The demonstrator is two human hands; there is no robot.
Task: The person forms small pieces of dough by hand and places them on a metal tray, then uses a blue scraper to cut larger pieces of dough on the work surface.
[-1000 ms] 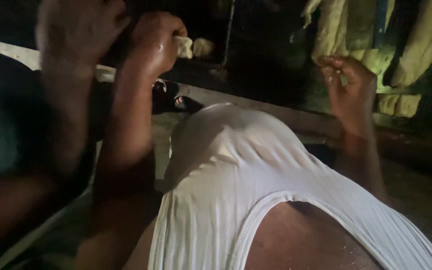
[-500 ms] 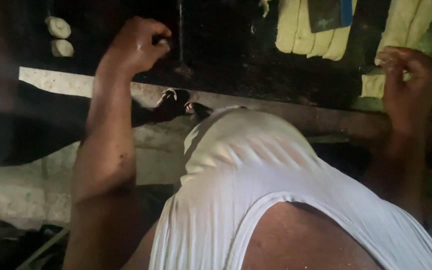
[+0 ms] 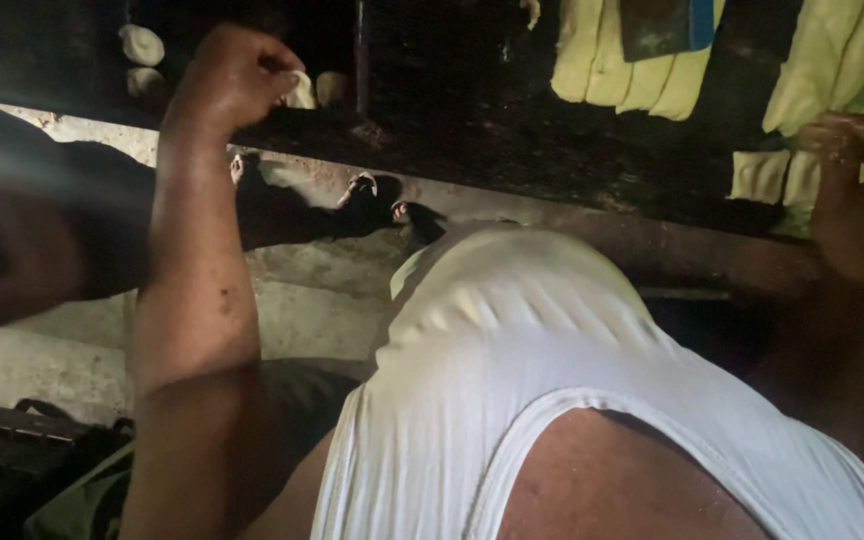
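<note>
I look down over a white ribbed undershirt (image 3: 552, 380) onto a dark, dim place. In front of me there is a black, greasy-looking work surface (image 3: 512, 140), and below its edge I see a pale rough concrete wall (image 3: 302, 290) with stains. The light is weak and falls mostly on the arms and the shirt. On the far side of the surface, at the top right, long pale yellow strips of dough (image 3: 632, 60) lie side by side, with shorter pieces near them. At the top left, two small round dough balls (image 3: 140, 45) sit one near the other on the dark surface. At the lower left a dark object lies near the floor, too dim to identify.

The small dough piece (image 3: 300, 92) is whitish, soft-looking and irregular; only a part of it shows.

My left hand (image 3: 237, 75) is raised over the surface and is curled closed, and the small dough piece sticks out between its fingertips, so it is pinched in the hand, above the dark surface. Just beside it, to the right, another pale lump (image 3: 332, 88) rests on the surface. My right hand (image 3: 857, 195) is at the far right, curled, close to the short yellow pieces; whether it holds anything I cannot tell.
</note>
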